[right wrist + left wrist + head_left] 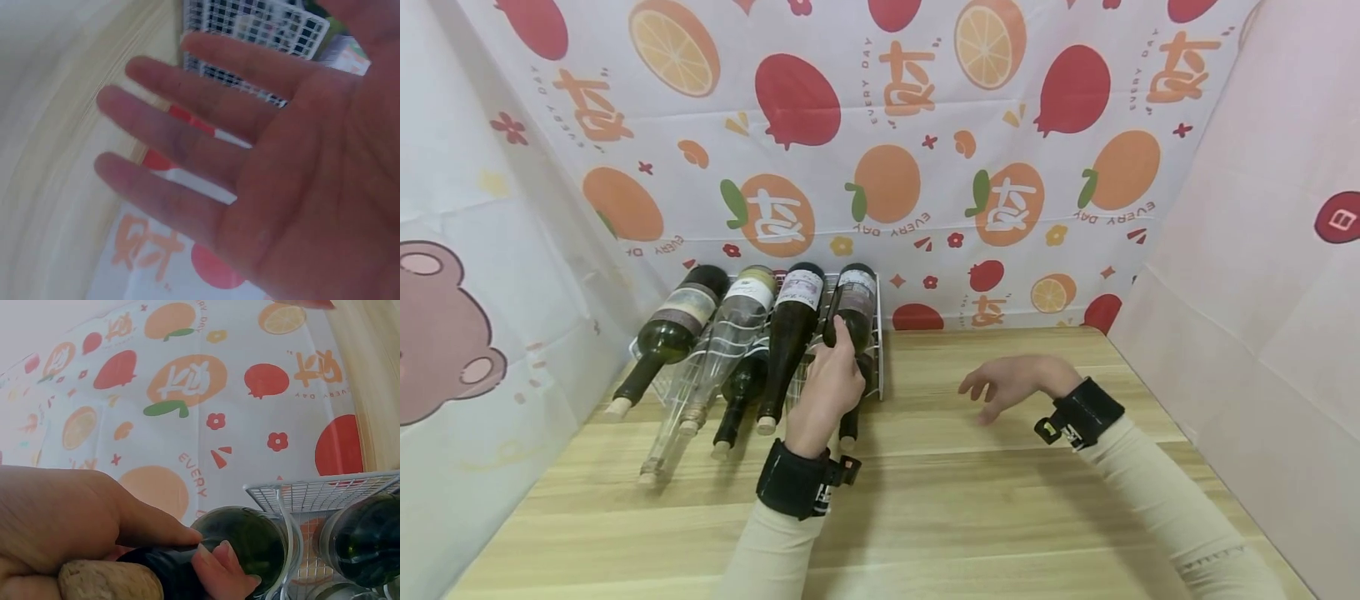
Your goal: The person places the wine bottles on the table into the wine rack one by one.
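My left hand (827, 379) grips the neck of the rightmost upper wine bottle (857, 300), which lies in a white wire rack (881, 350). In the left wrist view, thumb and fingers curl round the dark neck, close to its cork (112, 581). The bottle's green glass body (244, 544) reaches into the rack beyond the fingers. My right hand (1011, 383) hangs over the table to the right of the rack and holds nothing. Its fingers (181, 140) are spread and nearly straight in the right wrist view.
Left of the gripped bottle lie a dark bottle (797, 325), a clear bottle (730, 342) and a green bottle (673, 325), necks toward me. Several more lie below, including a dark one (745, 387). A fruit-print cloth (880, 108) hangs behind the wooden table (940, 500).
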Tool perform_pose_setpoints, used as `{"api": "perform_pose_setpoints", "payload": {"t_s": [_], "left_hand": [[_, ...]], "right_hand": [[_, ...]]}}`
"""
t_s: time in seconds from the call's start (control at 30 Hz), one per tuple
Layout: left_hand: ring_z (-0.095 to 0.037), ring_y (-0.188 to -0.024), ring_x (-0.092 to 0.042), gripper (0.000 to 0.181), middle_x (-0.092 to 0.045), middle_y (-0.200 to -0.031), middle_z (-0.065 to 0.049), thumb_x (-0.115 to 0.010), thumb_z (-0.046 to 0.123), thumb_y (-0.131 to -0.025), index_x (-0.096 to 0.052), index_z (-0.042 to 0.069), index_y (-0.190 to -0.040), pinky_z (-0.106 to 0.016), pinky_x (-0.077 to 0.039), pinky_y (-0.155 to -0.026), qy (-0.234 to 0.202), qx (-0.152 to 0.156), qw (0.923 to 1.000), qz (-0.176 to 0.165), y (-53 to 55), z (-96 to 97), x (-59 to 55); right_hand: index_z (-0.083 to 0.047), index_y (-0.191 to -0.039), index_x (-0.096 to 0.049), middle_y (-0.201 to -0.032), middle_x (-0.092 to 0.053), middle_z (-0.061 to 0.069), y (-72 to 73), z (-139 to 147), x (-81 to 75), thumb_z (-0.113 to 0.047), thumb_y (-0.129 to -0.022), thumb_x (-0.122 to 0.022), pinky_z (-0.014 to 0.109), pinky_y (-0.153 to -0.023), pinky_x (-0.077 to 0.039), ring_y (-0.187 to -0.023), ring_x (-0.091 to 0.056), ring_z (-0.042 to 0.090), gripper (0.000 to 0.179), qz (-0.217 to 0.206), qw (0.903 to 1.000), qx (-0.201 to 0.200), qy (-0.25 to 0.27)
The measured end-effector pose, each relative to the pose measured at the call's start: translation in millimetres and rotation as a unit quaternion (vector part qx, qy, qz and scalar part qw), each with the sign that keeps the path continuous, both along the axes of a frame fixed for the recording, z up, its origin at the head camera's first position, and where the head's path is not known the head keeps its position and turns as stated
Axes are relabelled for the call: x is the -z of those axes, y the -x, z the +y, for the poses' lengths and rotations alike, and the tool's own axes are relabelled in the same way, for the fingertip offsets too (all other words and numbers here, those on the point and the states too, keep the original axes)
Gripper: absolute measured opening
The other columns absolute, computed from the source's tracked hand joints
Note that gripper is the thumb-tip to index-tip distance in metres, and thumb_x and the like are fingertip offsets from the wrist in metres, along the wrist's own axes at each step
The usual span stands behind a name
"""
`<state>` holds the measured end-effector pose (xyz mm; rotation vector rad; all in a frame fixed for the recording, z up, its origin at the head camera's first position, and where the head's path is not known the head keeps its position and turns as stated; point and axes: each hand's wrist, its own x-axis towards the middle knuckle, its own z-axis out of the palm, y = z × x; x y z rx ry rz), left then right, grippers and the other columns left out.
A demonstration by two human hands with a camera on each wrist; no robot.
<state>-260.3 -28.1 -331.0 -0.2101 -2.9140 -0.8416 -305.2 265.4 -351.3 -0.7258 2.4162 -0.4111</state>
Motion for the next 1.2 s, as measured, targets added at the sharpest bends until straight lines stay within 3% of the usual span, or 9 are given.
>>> {"api": "perform_pose_setpoints", "payload": {"t_s": [0.13,0.3,0.5,0.67,0.93,1.07,1.2], "left_hand": [[-0.032,-0.075,-0.056,0.078,-0.055,-0.112,-0.035,-0.049,0.004,-0.096,-0.001,-0.001,-0.157,-0.038,-0.042,-0.061,-0.003,-0.003,1.0,0.002,1.0,1.6,-0.9],[-0.034,-0.08,-0.056,0.077,-0.048,-0.127,-0.04,-0.047,0.009,-0.097,0.001,-0.001,-0.156,-0.041,-0.044,-0.066,-0.007,-0.011,0.9999,-0.004,2.5,5.7,-0.7],[-0.035,-0.075,-0.055,0.076,-0.058,-0.09,-0.027,-0.046,0.01,-0.095,-0.002,-0.005,-0.155,-0.041,-0.043,-0.062,0.013,-0.019,0.9997,0.011,6.3,7.0,-1.5],[-0.033,-0.071,-0.057,0.072,-0.059,-0.08,-0.022,-0.042,0.013,-0.098,-0.003,-0.005,-0.156,-0.04,-0.042,-0.06,0.015,-0.024,0.9996,0.008,6.8,2.3,-2.7],[-0.019,-0.043,-0.039,0.073,-0.046,-0.055,-0.004,-0.041,0.019,-0.101,0.002,-0.002,-0.156,-0.03,-0.033,-0.044,-0.03,0.022,0.9989,-0.029,0.8,-6.9,-2.4],[-0.016,-0.041,-0.038,0.073,-0.047,-0.055,-0.003,-0.041,0.02,-0.101,0.003,-0.001,-0.156,-0.028,-0.034,-0.044,-0.055,0.049,0.9963,-0.045,-2.6,-10.5,-3.5],[-0.015,-0.04,-0.032,0.065,-0.042,-0.055,-0.002,-0.038,0.016,-0.103,-0.005,0.001,-0.157,-0.028,-0.03,-0.044,-0.057,0.05,0.9966,-0.031,-4.8,-12.8,-5.0]], "right_hand": [[-0.012,-0.141,-0.053,-0.133,-0.06,0.014,-2.9,-8,7.8,-0.032,-0.085,-0.077,0.047,-0.099,-0.047,-0.123,-0.057,0.033,0.064,-0.003,0.9993,0.005,0.038],[-0.012,-0.141,-0.053,-0.134,-0.059,0.017,-7.0,-14,15.7,-0.027,-0.084,-0.078,0.049,-0.1,-0.046,-0.124,-0.056,0.037,0.064,-0.007,0.9976,0.018,0.066],[-0.013,-0.141,-0.053,-0.137,-0.057,0.016,-16.2,-21,17.7,-0.028,-0.083,-0.079,0.049,-0.101,-0.046,-0.125,-0.055,0.038,0.065,-0.002,0.9952,0.018,0.096],[-0.014,-0.142,-0.052,-0.137,-0.057,0.017,-22.7,-22,17.6,-0.031,-0.085,-0.078,0.048,-0.101,-0.046,-0.124,-0.055,0.037,0.065,-0.001,0.9937,0.011,0.112],[-0.016,-0.14,-0.054,-0.135,-0.059,0.015,-29.6,-18,12.9,-0.031,-0.084,-0.078,0.048,-0.098,-0.048,-0.122,-0.057,0.037,0.063,0.014,0.9937,0.02,0.109],[-0.017,-0.139,-0.055,-0.134,-0.06,0.014,-30.3,-16,11.7,-0.031,-0.084,-0.078,0.048,-0.097,-0.049,-0.121,-0.057,0.035,0.062,0.015,0.9936,0.025,0.109],[-0.018,-0.139,-0.055,-0.134,-0.06,0.013,-30.4,-14,11.4,-0.031,-0.084,-0.078,0.048,-0.097,-0.048,-0.121,-0.058,0.034,0.062,0.019,0.9938,0.028,0.106]]}}
